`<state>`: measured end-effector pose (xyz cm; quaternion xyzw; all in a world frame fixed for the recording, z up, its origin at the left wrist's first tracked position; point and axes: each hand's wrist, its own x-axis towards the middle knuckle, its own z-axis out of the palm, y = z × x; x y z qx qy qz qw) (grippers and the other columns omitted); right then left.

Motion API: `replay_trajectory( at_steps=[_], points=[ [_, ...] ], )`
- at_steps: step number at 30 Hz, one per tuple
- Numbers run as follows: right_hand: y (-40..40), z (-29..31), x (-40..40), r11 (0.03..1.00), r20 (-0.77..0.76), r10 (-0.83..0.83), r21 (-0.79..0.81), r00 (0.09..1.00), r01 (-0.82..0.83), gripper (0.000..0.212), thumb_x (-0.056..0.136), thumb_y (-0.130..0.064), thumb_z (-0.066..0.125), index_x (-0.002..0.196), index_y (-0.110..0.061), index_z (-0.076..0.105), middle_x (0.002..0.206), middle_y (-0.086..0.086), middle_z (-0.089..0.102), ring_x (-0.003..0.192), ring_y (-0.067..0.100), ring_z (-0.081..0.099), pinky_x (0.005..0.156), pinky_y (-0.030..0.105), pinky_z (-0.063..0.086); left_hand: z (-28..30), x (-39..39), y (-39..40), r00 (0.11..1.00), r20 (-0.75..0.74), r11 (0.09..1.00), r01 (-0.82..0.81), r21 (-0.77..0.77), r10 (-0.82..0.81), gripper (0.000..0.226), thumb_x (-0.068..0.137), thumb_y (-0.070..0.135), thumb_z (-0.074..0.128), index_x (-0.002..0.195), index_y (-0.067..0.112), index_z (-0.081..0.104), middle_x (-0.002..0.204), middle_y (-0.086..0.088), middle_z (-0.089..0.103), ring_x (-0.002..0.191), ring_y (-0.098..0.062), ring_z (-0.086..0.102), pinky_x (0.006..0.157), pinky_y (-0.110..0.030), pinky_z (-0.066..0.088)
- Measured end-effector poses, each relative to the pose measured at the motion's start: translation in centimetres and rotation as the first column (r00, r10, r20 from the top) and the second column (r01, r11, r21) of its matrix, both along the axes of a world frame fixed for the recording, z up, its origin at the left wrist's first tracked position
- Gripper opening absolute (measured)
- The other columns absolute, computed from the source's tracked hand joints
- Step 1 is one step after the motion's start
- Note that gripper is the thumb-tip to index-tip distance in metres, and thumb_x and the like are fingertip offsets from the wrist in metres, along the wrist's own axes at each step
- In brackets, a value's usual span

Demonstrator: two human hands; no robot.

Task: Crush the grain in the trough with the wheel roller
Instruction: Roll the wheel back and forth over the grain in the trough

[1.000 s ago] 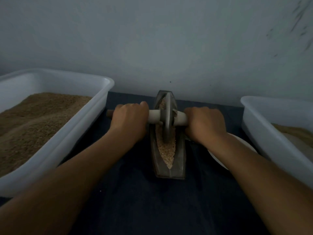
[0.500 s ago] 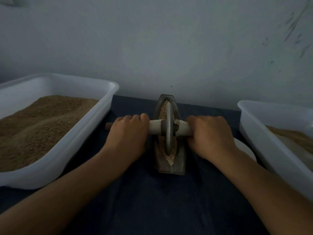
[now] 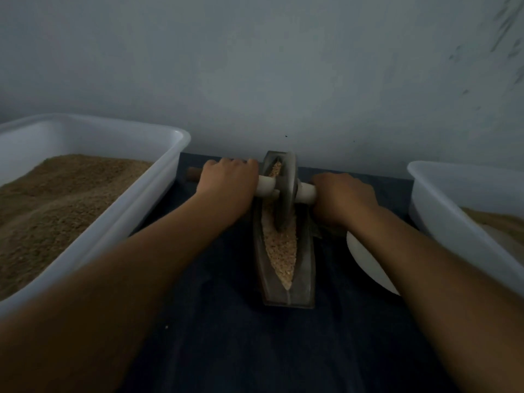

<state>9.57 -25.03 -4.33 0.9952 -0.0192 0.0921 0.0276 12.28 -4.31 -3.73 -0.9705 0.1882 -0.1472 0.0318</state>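
Trough (image 3: 303, 290): boat-shaped, centre of desk (image 3: 226, 350), long axis toward the wall, holding grain (image 3: 280, 251). Roller (image 3: 285, 194): wheel upright in the far half, axle crosswise. Left hand (image 3: 226, 185) and right hand (image 3: 341, 199) each grip an axle end.

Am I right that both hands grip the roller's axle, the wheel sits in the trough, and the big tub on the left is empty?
Not quite. The head view shows the left tub heaped with brown grain. The rest stands: left hand and right hand grip the axle, and the wheel sits in the trough.
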Motion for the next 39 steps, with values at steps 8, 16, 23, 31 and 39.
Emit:
replay_trajectory(
  at_steps=[8,16,23,31,39],
  points=[
    [0.6,1.8,2.8,0.996,-0.109,-0.053,-0.081,0.993,0.044,0.034,0.085,-0.035,0.068,0.117,-0.024,0.062,0.117,0.005,0.063,0.099,0.024,0.062,0.065,0.029,0.04,0.4,2.7,-0.4,0.995,-0.085,0.998,-0.051,-0.046,0.047,0.038,0.087,0.021,0.066,0.12,0.017,0.049,0.115,-0.01,0.061,0.104,-0.031,0.059,0.078,-0.042,0.04],
    [0.7,1.1,0.1,0.996,-0.007,-0.001,-0.09,1.0,0.001,0.023,0.083,-0.034,0.067,0.104,-0.027,0.065,0.106,0.002,0.066,0.093,0.023,0.063,0.064,0.028,0.037,-0.6,-0.2,0.0,0.996,0.002,0.996,-0.094,-0.01,0.094,0.032,0.087,0.026,0.067,0.112,0.014,0.049,0.103,-0.008,0.064,0.092,-0.027,0.062,0.068,-0.036,0.039],
    [0.1,0.6,-4.7,0.994,0.005,0.106,-0.022,0.994,-0.106,0.019,0.079,-0.042,0.066,0.092,-0.034,0.055,0.088,-0.003,0.062,0.074,0.021,0.053,0.06,0.029,0.034,-1.9,-4.9,0.4,0.965,0.256,0.998,-0.057,-0.04,0.065,0.029,0.08,0.031,0.074,0.096,0.022,0.052,0.088,0.003,0.063,0.075,-0.015,0.059,0.066,-0.029,0.034],
    [0.2,-0.2,-8.0,0.973,0.163,0.229,-0.072,0.96,-0.22,0.019,0.084,-0.042,0.062,0.091,-0.028,0.051,0.071,-0.008,0.049,0.062,0.017,0.046,0.051,0.03,0.029,-1.9,-7.9,2.3,0.965,0.263,0.997,0.015,-0.076,0.006,0.04,0.081,0.033,0.071,0.086,0.029,0.032,0.086,0.008,0.061,0.067,-0.01,0.038,0.063,-0.027,0.029],
    [-0.1,-1.2,-7.3,0.98,0.167,0.2,-0.018,0.966,-0.2,0.023,0.085,-0.037,0.064,0.091,-0.028,0.043,0.083,-0.004,0.06,0.075,0.02,0.057,0.057,0.031,0.03,-1.2,-7.1,1.3,0.971,0.236,0.998,0.039,-0.039,-0.028,0.031,0.079,0.036,0.073,0.098,0.026,0.05,0.094,0.006,0.062,0.08,-0.013,0.057,0.068,-0.027,0.032]
  ],
)
